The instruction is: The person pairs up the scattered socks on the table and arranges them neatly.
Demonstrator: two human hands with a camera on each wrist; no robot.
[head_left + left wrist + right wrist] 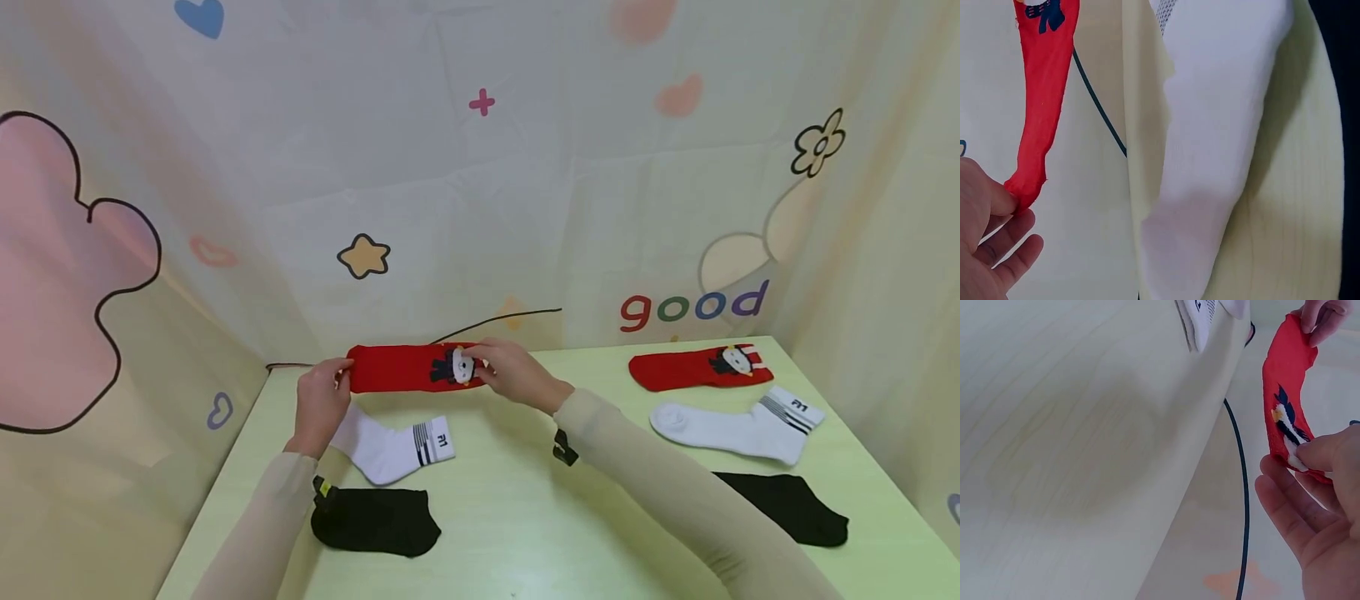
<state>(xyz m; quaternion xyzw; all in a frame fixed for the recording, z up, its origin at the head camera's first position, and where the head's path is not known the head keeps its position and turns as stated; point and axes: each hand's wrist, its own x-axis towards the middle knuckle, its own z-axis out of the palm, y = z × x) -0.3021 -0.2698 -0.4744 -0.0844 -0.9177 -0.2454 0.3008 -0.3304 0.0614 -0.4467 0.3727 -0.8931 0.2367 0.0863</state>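
A red sock (390, 368) with a dark and white cartoon figure is stretched level between both hands, held up near the table's back edge. My left hand (322, 404) pinches its toe end between thumb and finger, plain in the left wrist view, where the sock (1047, 94) hangs in the air. At the patterned cuff end, my right hand (521, 375) pinches with thumb and fingers; the right wrist view shows the thumb over the figure on the sock (1288, 369). Below the left hand lies a white sock (382, 450) with a striped cuff, partly hidden by that hand.
Nearer the front left is a black sock (378, 521). On the right side of the table (517, 508) lie another red sock (675, 371), a white sock (720, 429) and a black sock (806, 504), which the right sleeve partly covers. A printed curtain (480, 208) hangs behind the table.
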